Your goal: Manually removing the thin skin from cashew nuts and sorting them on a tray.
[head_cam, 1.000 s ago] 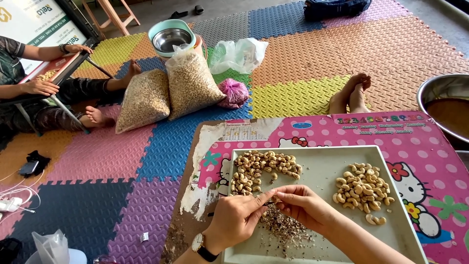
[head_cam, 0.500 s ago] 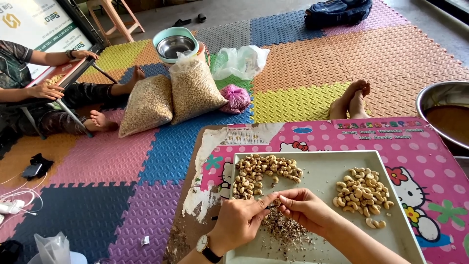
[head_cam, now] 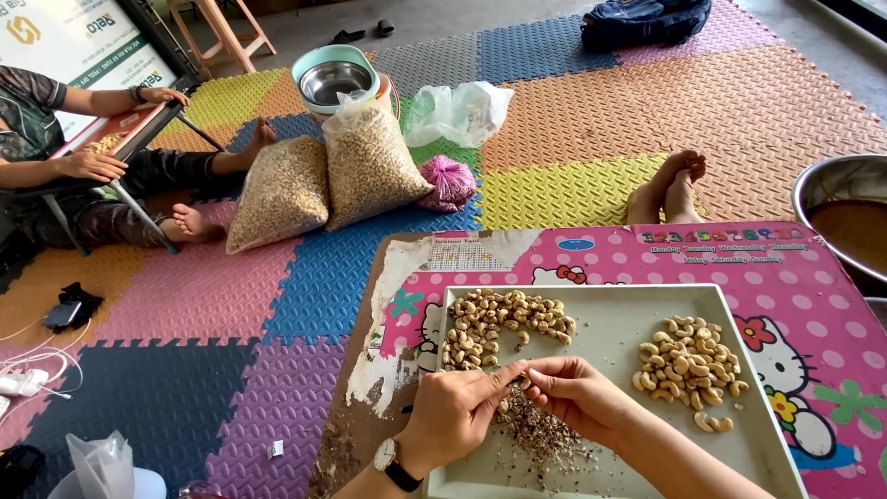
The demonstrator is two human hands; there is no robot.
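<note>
My left hand and my right hand meet fingertip to fingertip over a pale tray, both pinching one small cashew nut. A watch sits on my left wrist. Under the hands lies a heap of brown skin flakes. A pile of unpeeled brownish cashews fills the tray's left side. A pile of pale peeled cashews lies on its right side. The tray rests on a low pink patterned table.
Two clear bags of nuts stand on the coloured foam mat. Another person sits at the left with a tray. My bare feet lie beyond the table. A metal basin stands at right, a bowl further back.
The hands have stayed together over the flakes, fingers working on the nut. The view has shifted slightly; the seated person's arms have moved a little.
</note>
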